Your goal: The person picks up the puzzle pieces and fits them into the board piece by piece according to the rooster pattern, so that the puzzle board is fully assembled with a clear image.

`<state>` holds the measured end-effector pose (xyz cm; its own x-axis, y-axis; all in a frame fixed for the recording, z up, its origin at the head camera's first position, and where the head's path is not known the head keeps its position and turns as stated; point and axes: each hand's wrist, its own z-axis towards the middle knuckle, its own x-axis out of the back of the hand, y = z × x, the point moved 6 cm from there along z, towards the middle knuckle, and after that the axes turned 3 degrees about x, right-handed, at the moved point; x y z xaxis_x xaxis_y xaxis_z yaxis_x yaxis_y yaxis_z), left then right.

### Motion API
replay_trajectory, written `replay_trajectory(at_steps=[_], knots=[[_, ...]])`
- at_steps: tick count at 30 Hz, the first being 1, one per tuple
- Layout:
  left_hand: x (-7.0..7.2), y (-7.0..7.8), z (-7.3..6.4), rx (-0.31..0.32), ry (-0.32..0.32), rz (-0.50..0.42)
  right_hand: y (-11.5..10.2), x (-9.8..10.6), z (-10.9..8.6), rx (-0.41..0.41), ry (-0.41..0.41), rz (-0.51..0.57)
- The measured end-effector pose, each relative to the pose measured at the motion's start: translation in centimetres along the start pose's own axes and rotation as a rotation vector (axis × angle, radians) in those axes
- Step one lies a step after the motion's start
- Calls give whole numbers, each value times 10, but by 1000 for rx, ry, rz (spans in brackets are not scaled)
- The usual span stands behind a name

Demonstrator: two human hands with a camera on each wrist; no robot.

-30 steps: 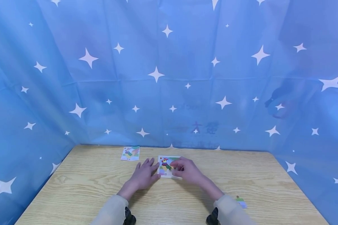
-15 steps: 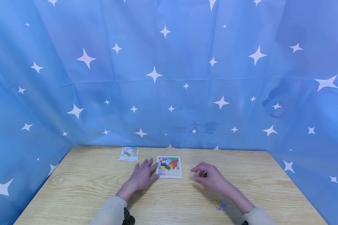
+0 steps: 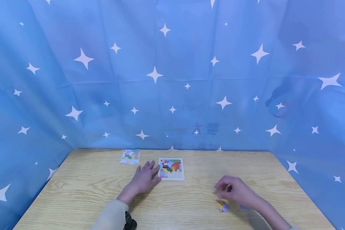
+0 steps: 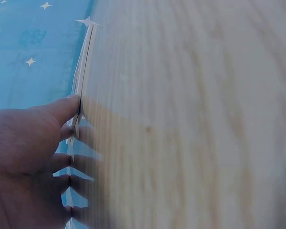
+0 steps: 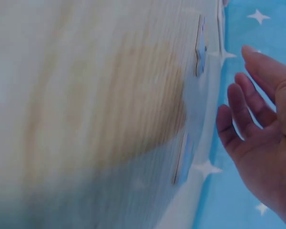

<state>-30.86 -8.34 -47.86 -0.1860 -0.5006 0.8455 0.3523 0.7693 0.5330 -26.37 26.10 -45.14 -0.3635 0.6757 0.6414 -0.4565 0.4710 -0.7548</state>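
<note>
A white-framed jigsaw puzzle [image 3: 172, 178] with a rooster picture lies on the table, part of its lower area pale and bare. My left hand [image 3: 144, 180] rests beside it, fingers spread and straight. In the left wrist view, the thumb of that hand [image 4: 26, 138] touches the puzzle's edge [image 4: 86, 57]. To the right, my right hand [image 3: 238, 190] hovers above the table, fingers loosely bent and holding nothing. Just under it lies a yellow and purple puzzle piece [image 3: 223, 207]. Another piece [image 3: 243, 207] is mostly hidden behind the wrist; both pieces [image 5: 200, 50] show edge-on in the right wrist view.
A paper card [image 3: 130, 156] with the same rooster picture lies at the back left of the wooden table [image 3: 103, 185]. A blue curtain [image 3: 189, 64] with white stars hangs behind the table and along its sides.
My right hand has moved from over the puzzle to the right and nearer, uncovering the rooster's red tail. The left hand stays by the puzzle's left edge. The head view has shifted slightly.
</note>
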Motion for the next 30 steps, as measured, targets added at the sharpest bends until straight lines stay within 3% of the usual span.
replay_trajectory(at_steps=[5, 15, 20, 30], knots=[[-1, -2, -1, -10, 6, -8, 3, 2, -14, -44, -45, 39], [-1, -3, 1, 17, 7, 1, 10, -4, -33, -18, -63, 38], [-6, -10, 4, 1, 24, -3, 14, -7, -36, -22, -65, 25], [1, 0, 1, 13, -2, 15, 14, -10, -37, 48, -82, 1]])
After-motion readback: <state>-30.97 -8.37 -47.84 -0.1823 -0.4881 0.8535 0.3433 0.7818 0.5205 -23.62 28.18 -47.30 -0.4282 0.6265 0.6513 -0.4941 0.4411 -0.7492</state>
